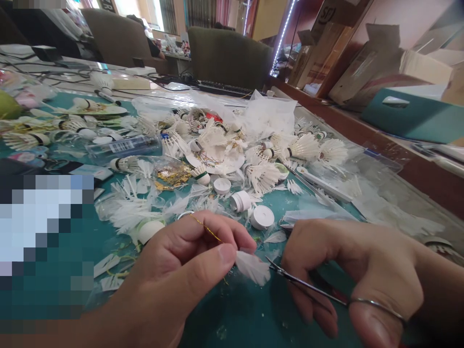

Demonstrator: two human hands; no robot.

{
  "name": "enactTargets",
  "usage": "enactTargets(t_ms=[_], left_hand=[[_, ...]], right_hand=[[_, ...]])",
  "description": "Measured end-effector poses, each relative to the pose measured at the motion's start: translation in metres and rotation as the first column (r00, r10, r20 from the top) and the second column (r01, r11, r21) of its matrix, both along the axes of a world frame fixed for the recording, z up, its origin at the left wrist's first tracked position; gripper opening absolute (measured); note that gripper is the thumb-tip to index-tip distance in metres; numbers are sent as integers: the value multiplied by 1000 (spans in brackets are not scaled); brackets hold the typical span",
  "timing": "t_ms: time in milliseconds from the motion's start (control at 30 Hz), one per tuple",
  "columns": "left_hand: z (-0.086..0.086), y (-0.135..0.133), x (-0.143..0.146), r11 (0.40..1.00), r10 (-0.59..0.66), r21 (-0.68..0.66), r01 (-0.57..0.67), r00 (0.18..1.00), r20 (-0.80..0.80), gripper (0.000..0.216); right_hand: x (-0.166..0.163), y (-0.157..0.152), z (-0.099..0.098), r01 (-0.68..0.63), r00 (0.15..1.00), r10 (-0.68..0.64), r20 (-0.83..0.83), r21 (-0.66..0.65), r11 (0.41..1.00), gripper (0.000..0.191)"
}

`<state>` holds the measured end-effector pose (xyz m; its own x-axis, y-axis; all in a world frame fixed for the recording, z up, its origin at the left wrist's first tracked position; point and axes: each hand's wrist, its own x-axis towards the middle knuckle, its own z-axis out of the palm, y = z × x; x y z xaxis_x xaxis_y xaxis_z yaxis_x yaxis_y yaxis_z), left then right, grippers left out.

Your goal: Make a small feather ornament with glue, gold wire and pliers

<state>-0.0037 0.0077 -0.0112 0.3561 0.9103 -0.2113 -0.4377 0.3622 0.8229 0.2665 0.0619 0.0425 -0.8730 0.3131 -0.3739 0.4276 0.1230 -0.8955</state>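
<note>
Over teal mat (232,321): left hand (181,270) pinches white feather (253,267); right hand (362,268) grips steel scissors (308,286).

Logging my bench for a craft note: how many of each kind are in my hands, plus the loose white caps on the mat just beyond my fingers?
feather, left hand: 1
gold thread, left hand: 1
scissors, right hand: 1
white caps: 3
Total: 6

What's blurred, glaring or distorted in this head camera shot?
Head view: a pixelated block masks the left side; the light strip at top glares white; the far chairs look soft; the left hand, feather, scissors and right hand are fairly sharp and evenly lit, with only soft shadows on the table.
</note>
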Motion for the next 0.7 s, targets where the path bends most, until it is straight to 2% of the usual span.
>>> enactTargets(t_ms=[167, 367, 700], left_hand=[[-1, -2, 0, 1000, 22, 19, -22, 1000, -12, 14], [-6, -4, -2, 998, 49, 32, -49, 999, 8, 14], [0, 0, 1, 996, 85, 46, -82, 993, -77, 14]], right_hand=[[-2, 0, -1, 20, 1000, -20, 15, 9, 1000, 93], [-2, 1, 1, 36, 999, -34, 36, -75, 997, 92], [1, 3, -2, 8, 1000, -8, -7, 0, 1000, 86]])
